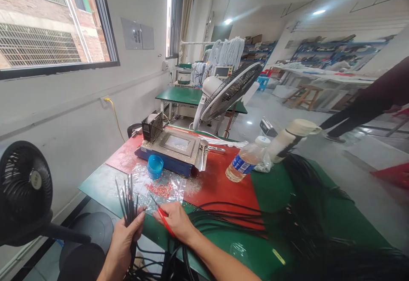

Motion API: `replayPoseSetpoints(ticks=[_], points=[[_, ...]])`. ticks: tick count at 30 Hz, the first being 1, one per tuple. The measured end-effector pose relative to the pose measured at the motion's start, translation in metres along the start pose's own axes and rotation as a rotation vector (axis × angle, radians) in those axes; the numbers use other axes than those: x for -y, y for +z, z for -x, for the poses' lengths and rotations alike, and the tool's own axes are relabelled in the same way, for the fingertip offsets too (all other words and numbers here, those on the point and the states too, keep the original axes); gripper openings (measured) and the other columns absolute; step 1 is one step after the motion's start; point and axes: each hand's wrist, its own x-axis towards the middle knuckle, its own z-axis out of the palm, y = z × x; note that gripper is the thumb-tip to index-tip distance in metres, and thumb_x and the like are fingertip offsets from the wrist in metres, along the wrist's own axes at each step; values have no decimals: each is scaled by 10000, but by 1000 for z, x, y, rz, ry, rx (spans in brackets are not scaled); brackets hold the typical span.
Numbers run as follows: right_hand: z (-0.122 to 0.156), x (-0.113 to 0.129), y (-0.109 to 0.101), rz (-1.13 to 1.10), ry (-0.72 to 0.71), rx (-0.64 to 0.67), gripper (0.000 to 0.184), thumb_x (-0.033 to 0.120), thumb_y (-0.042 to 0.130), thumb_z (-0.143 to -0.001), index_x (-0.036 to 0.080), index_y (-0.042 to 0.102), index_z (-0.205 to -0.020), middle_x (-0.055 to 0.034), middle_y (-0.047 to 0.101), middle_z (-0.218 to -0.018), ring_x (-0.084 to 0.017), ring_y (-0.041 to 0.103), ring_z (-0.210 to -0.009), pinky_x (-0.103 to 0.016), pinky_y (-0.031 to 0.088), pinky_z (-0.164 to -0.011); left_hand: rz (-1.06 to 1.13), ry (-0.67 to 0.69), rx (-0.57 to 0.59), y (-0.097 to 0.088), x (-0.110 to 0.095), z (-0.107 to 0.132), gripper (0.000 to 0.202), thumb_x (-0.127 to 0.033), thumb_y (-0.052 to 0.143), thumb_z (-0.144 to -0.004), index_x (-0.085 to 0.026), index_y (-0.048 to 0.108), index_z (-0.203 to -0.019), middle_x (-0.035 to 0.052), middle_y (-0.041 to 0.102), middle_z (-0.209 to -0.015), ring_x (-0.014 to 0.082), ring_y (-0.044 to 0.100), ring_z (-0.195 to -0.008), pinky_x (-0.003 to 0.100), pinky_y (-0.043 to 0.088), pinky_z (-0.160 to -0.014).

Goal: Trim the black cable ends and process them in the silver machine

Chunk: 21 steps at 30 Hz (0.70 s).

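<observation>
My left hand (128, 232), at the lower left, is closed round a bundle of black cables (126, 206). Their ends stick up above the fingers, and their lengths hang down below. My right hand (179, 221) grips a red-handled tool (165, 219) with a slim, dark, pointed tip directed up and left. The fingers hide much of this tool, so its exact kind does not show. Both hands are close together at the table's near edge. Just beyond them lies a clear plastic sheet (175, 187) strewn with small red and pale scraps (159, 189).
A blue cup (155, 167) stands before a blue-based heating device (174, 144). Right of it are a labelled bottle (243, 164) and a cream flask (289, 140). Black cables (230, 217) cross the green table. Fans (27, 187) stand left and behind; a person (367, 98) is at right.
</observation>
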Motion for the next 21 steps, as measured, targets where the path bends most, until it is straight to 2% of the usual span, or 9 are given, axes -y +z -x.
replayPoseSetpoints(ticks=[4, 8, 13, 21], points=[[-1, 0, -1, -467, 171, 136, 485, 622, 538, -742, 151, 532, -630, 59, 397, -447, -62, 366, -392, -188, 258, -402, 8, -7, 29, 3, 1, 6, 378, -391, 823, -502, -105, 676, -700, -51, 446, -461, 70, 336, -436, 192, 227, -405], [0, 6, -2, -713, 218, 162, 541, 681, 530, -706, 148, 523, -615, 65, 404, -427, -49, 353, -333, -179, 268, -341, -40, -18, 98, 5, 7, 12, 340, -403, 803, -542, -119, 657, -658, -47, 453, -444, 73, 343, -434, 193, 251, -410], [2, 11, -5, -731, 224, 202, 532, 667, 583, -670, 145, 519, -593, 73, 400, -407, -43, 348, -309, -178, 269, -328, -101, 19, 157, 2, 15, 13, 309, -410, 758, -624, -122, 664, -686, -37, 467, -444, 77, 347, -448, 197, 254, -422], [4, 8, -4, -652, 154, 226, 460, 578, 656, -675, 142, 529, -598, 71, 412, -401, -51, 368, -329, -177, 244, -338, -133, 23, 144, -4, 21, 11, 308, -429, 700, -698, -126, 645, -696, -41, 452, -471, 77, 327, -468, 201, 229, -441]])
